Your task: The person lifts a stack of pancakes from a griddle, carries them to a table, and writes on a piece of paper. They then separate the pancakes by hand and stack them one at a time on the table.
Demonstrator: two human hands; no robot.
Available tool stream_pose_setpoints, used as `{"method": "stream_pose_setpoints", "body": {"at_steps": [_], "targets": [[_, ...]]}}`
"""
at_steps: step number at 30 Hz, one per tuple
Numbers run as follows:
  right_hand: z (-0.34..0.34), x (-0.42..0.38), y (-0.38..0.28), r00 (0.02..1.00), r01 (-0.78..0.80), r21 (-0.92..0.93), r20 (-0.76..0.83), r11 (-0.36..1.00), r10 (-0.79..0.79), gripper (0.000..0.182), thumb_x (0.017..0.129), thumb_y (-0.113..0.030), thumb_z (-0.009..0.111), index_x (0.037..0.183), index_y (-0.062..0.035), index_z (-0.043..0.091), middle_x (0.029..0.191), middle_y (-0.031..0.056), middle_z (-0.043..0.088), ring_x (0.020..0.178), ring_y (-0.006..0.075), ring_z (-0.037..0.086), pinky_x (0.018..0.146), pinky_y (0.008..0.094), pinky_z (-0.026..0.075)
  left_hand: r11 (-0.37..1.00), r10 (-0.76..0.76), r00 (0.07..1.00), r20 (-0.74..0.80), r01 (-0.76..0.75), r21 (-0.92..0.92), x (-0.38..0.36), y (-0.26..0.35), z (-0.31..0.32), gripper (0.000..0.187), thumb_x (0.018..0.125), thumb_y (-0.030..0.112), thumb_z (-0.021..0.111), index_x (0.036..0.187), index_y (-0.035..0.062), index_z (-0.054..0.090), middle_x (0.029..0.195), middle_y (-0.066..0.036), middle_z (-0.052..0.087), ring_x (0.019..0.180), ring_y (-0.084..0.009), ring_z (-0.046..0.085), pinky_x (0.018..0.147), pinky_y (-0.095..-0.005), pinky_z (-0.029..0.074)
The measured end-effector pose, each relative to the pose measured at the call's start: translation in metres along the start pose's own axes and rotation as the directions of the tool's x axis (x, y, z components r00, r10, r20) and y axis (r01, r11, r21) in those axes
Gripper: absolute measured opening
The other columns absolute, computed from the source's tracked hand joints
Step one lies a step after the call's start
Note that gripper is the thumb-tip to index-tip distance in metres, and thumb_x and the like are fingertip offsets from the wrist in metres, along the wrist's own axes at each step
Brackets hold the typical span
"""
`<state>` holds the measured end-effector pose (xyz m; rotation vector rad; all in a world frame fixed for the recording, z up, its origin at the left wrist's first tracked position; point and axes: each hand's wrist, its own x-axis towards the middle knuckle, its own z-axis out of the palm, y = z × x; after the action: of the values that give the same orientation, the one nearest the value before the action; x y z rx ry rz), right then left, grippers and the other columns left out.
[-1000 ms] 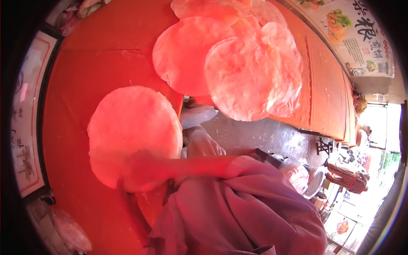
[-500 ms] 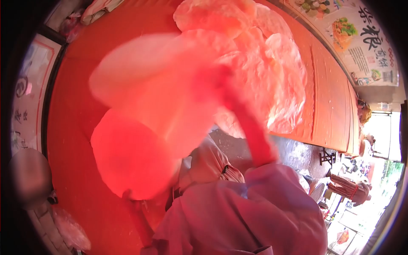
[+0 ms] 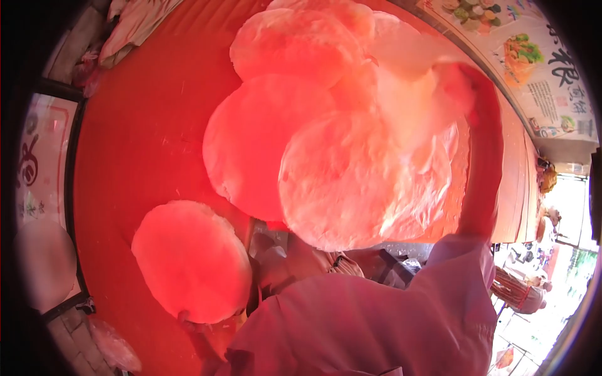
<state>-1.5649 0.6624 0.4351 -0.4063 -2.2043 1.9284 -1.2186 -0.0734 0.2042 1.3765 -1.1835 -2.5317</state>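
Swung rightward, right hand (image 3: 459, 89) grips a flatbread (image 3: 411, 109) by its edge; left hand (image 3: 187, 318), grip unclear, touches the stack (image 3: 193, 262); tabletop (image 3: 135, 153) beyond.

Flatbreads (image 3: 332, 182) on table (image 3: 125, 150), poster (image 3: 544, 88) beyond (right)

Poster (image 3: 525, 74): large "粮" (image 3: 564, 69); small print (image 3: 547, 100) illegible. Framed sign (image 3: 49, 150): characters unclear.

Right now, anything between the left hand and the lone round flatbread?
Nothing visible. The left hand is right at the near edge of the lone round flatbread; contact isn't clear. The overlapping flatbreads and blurred right hand are farther away, not between them.
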Motion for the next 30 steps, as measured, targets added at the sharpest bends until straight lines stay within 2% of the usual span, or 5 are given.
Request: {"method": "stream_pose_setpoints", "body": {"at_steps": [4,7,10,21,30], "targets": [[-0.050,0.146,-0.021,0.747,0.662,-0.569,0.548,0.487,-0.377,0.034,0.087,-0.010,0.053,0.120,0.0002,0.056,0.106,0.0125,0.064,0.099,0.0221,0.060,0.085,0.0368,0.050,1.000,0.011,0.999,-0.050,-0.011,-0.009,-0.001,-0.005,-0.002,0.051,0.084,0.025,0.054,0.128,0.0015,0.045,0.124,-0.013,0.053,0.113,-0.0261,0.051,0.094,-0.0409,0.044],[-0.037,0.257,-0.032,0.926,0.036,0.466,0.316,0.884,-0.205,0.026,0.081,-0.010,0.054,0.102,0.0044,0.058,0.100,0.0148,0.065,0.090,0.0267,0.065,0.077,0.0367,0.055,1.000,0.013,0.996,-0.085,-0.014,-0.012,-0.001,-0.007,-0.002,0.050,0.083,0.023,0.055,0.127,0.0016,0.046,0.123,-0.013,0.054,0.112,-0.0262,0.052,0.093,-0.0410,0.045],[-0.048,0.288,-0.046,0.985,0.029,0.586,0.122,0.810,-0.123,0.018,0.080,-0.008,0.054,0.093,0.0023,0.059,0.090,0.0136,0.065,0.083,0.0257,0.065,0.073,0.0351,0.056,1.000,0.016,0.992,-0.126,-0.018,-0.016,0.000,-0.009,-0.002,0.049,0.082,0.022,0.055,0.126,0.0016,0.047,0.122,-0.012,0.055,0.111,-0.0262,0.053,0.092,-0.0412,0.046],[-0.011,0.237,0.216,0.884,-0.360,0.554,-0.054,0.750,0.464,0.032,0.083,-0.008,0.061,0.113,0.0027,0.055,0.098,0.0269,0.062,0.096,0.0387,0.062,0.084,0.0426,0.054,1.000,0.015,0.979,-0.202,-0.014,0.004,0.006,-0.008,-0.023,0.047,0.079,0.017,0.057,0.123,0.0017,0.051,0.118,-0.012,0.059,0.108,-0.0265,0.056,0.089,-0.0416,0.049],[0.031,0.123,0.164,0.967,0.006,0.170,-0.252,0.985,0.038,0.033,0.086,-0.012,0.056,0.112,0.0089,0.054,0.097,0.0247,0.063,0.087,0.0349,0.066,0.078,0.0394,0.057,0.985,-0.002,0.990,0.138,0.026,-0.173,0.020,-0.007,-0.084,0.049,0.074,0.007,0.055,0.122,0.0021,0.052,0.123,-0.012,0.056,0.116,-0.0274,0.050,0.096,-0.0462,0.045]]}}
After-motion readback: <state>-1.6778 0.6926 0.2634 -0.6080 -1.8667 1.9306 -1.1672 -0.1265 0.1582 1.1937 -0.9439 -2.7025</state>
